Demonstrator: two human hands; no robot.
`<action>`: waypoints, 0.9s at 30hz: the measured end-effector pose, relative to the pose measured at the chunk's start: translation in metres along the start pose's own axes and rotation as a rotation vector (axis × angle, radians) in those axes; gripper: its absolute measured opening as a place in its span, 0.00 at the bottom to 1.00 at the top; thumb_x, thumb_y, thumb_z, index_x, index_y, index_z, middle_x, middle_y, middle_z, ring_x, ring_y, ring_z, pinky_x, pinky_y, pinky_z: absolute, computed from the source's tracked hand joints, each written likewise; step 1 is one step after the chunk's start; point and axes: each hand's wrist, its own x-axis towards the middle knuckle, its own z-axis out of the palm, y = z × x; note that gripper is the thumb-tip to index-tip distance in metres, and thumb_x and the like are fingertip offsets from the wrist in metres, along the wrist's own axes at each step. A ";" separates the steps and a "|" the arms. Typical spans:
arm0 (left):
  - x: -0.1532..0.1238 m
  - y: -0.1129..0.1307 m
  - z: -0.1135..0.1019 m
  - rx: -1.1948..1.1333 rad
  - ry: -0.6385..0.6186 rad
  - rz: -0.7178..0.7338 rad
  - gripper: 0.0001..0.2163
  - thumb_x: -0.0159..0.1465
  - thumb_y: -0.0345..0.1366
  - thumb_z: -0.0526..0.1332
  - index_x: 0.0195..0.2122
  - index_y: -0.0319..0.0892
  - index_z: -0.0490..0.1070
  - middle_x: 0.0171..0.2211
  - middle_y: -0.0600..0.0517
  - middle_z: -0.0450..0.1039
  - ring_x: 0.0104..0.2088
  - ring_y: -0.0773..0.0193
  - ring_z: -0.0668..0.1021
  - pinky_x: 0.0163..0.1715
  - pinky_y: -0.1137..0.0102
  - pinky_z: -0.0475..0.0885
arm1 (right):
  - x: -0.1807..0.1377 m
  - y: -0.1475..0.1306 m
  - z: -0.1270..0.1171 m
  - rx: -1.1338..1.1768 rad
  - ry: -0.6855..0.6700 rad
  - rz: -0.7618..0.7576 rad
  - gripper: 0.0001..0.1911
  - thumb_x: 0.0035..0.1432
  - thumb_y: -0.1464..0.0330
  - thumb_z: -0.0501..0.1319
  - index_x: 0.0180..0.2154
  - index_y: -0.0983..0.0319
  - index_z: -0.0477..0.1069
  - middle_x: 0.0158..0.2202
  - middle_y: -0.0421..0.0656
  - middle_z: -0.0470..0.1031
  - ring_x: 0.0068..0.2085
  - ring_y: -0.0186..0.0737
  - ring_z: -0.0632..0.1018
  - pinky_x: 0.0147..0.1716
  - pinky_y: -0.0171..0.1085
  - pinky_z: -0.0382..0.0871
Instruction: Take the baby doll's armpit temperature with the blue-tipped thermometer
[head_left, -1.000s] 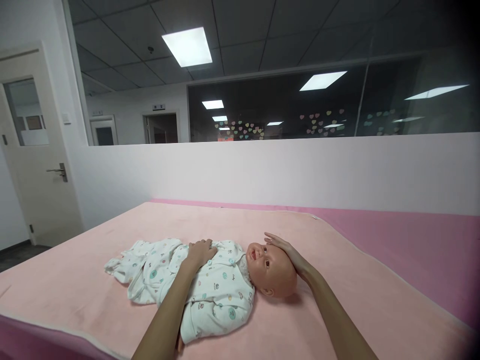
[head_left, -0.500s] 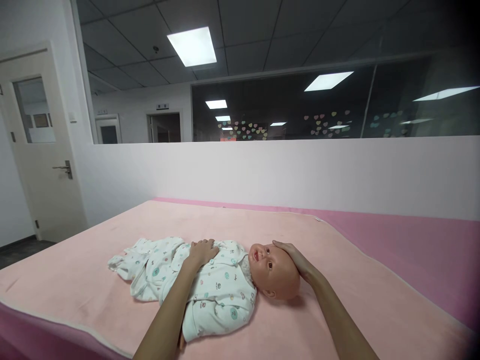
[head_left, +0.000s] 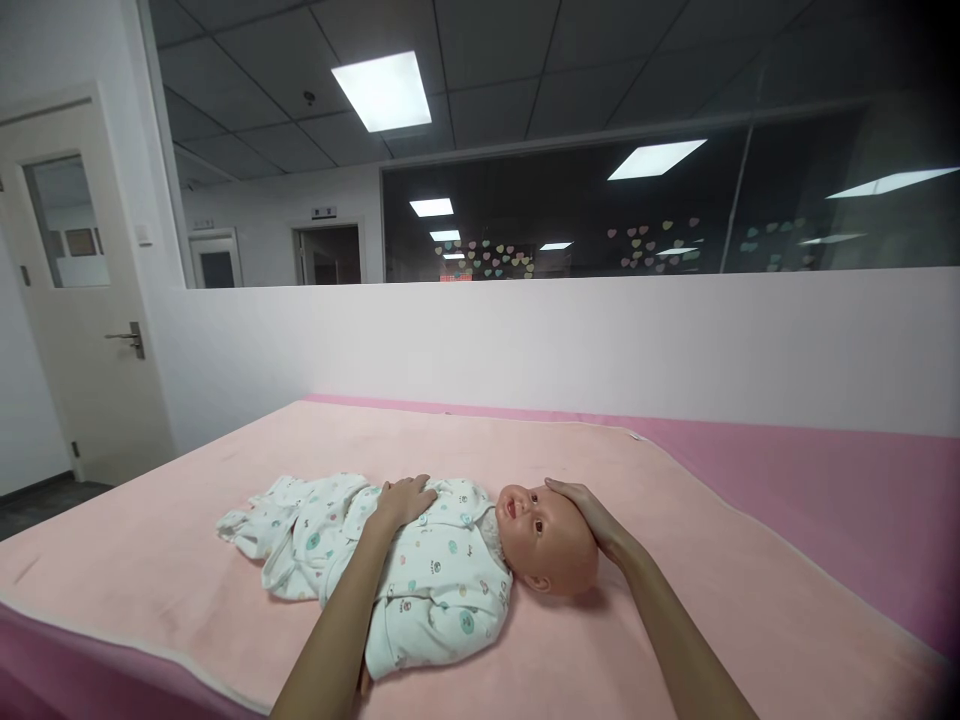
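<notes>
A baby doll (head_left: 551,545) lies on its back, its head to the right and its face turned up and toward the far side. It wears a white, long-sleeved baby suit (head_left: 442,570) printed with small coloured figures. My left hand (head_left: 407,500) rests flat on the doll's belly, fingers stretched out over the cloth. Against the top of the bald head lies my right hand (head_left: 589,512), its palm along the far side with the fingers extended. Neither hand grips anything. Part of the right hand's fingers is hidden behind the doll's head.
Beneath the doll spreads a peach-pink blanket (head_left: 247,450) over a darker pink cover (head_left: 825,480). A low white wall (head_left: 600,345) with a glass pane above it runs along the far side. A closed door (head_left: 90,370) stands at the left.
</notes>
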 end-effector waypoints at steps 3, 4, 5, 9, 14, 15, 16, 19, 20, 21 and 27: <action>0.002 -0.002 0.001 -0.038 0.010 -0.010 0.26 0.56 0.45 0.46 0.55 0.42 0.58 0.53 0.42 0.62 0.54 0.49 0.63 0.52 0.51 0.49 | 0.004 0.001 0.001 0.008 0.019 -0.032 0.20 0.48 0.54 0.57 0.30 0.65 0.71 0.33 0.44 0.75 0.37 0.42 0.74 0.39 0.38 0.66; 0.003 -0.003 0.001 -0.047 0.021 -0.012 0.26 0.56 0.45 0.47 0.56 0.42 0.56 0.54 0.42 0.62 0.55 0.49 0.62 0.52 0.52 0.49 | 0.005 0.001 0.001 0.010 0.040 -0.055 0.19 0.48 0.55 0.58 0.32 0.65 0.72 0.37 0.44 0.75 0.41 0.43 0.73 0.43 0.39 0.65; 0.003 -0.003 0.002 -0.061 0.038 -0.009 0.27 0.56 0.45 0.48 0.56 0.41 0.55 0.54 0.41 0.61 0.55 0.49 0.61 0.53 0.53 0.49 | 0.007 0.002 0.001 0.009 0.070 -0.078 0.18 0.47 0.57 0.58 0.35 0.64 0.72 0.41 0.44 0.73 0.45 0.43 0.72 0.46 0.38 0.63; 0.000 -0.001 0.001 -0.201 0.191 0.059 0.30 0.55 0.44 0.53 0.58 0.40 0.52 0.58 0.42 0.53 0.59 0.50 0.53 0.54 0.58 0.50 | 0.009 0.003 -0.001 0.000 0.096 -0.079 0.18 0.48 0.59 0.58 0.40 0.62 0.71 0.48 0.43 0.70 0.50 0.41 0.68 0.51 0.39 0.58; -0.019 0.016 -0.011 -0.436 0.294 0.265 0.24 0.56 0.43 0.55 0.55 0.48 0.57 0.58 0.50 0.55 0.60 0.56 0.51 0.56 0.61 0.50 | 0.002 -0.001 -0.001 0.020 0.021 -0.012 0.20 0.49 0.56 0.56 0.40 0.63 0.71 0.44 0.44 0.72 0.46 0.45 0.72 0.47 0.41 0.63; -0.023 0.021 -0.014 -0.474 0.253 0.330 0.21 0.56 0.44 0.56 0.52 0.49 0.62 0.56 0.51 0.58 0.59 0.57 0.54 0.56 0.62 0.51 | 0.002 -0.002 0.000 0.016 0.028 -0.016 0.21 0.49 0.56 0.56 0.39 0.63 0.72 0.44 0.44 0.72 0.46 0.45 0.72 0.47 0.41 0.63; -0.028 0.026 -0.017 -0.499 0.183 0.391 0.19 0.55 0.45 0.57 0.48 0.49 0.66 0.53 0.50 0.62 0.57 0.57 0.58 0.55 0.64 0.54 | 0.001 -0.002 0.000 0.008 0.035 -0.023 0.21 0.48 0.56 0.57 0.39 0.63 0.72 0.44 0.44 0.72 0.46 0.45 0.71 0.47 0.41 0.63; -0.036 0.036 -0.018 -0.508 -0.090 0.519 0.19 0.46 0.44 0.65 0.40 0.46 0.73 0.45 0.49 0.69 0.49 0.57 0.67 0.49 0.69 0.61 | 0.003 -0.001 0.001 -0.033 0.057 -0.038 0.21 0.47 0.56 0.56 0.39 0.62 0.72 0.46 0.43 0.71 0.47 0.45 0.71 0.47 0.40 0.62; -0.037 0.038 -0.017 -0.510 -0.141 0.533 0.19 0.44 0.43 0.66 0.39 0.45 0.74 0.42 0.48 0.71 0.47 0.58 0.69 0.47 0.70 0.63 | 0.005 0.001 0.000 -0.050 0.066 -0.046 0.21 0.48 0.56 0.56 0.39 0.62 0.72 0.46 0.43 0.71 0.47 0.44 0.71 0.47 0.39 0.62; -0.036 0.039 -0.014 -0.524 -0.152 0.528 0.18 0.44 0.42 0.67 0.37 0.44 0.75 0.40 0.49 0.72 0.45 0.59 0.71 0.46 0.71 0.64 | 0.008 0.002 -0.001 -0.073 0.078 -0.062 0.21 0.48 0.56 0.56 0.39 0.62 0.72 0.46 0.43 0.71 0.47 0.44 0.71 0.47 0.39 0.62; -0.024 0.032 -0.003 -0.731 0.081 0.365 0.11 0.54 0.40 0.58 0.31 0.39 0.74 0.33 0.50 0.75 0.37 0.61 0.74 0.38 0.70 0.66 | 0.007 -0.005 -0.014 -0.632 0.507 -0.206 0.17 0.50 0.61 0.53 0.36 0.63 0.72 0.39 0.47 0.74 0.43 0.46 0.72 0.44 0.41 0.61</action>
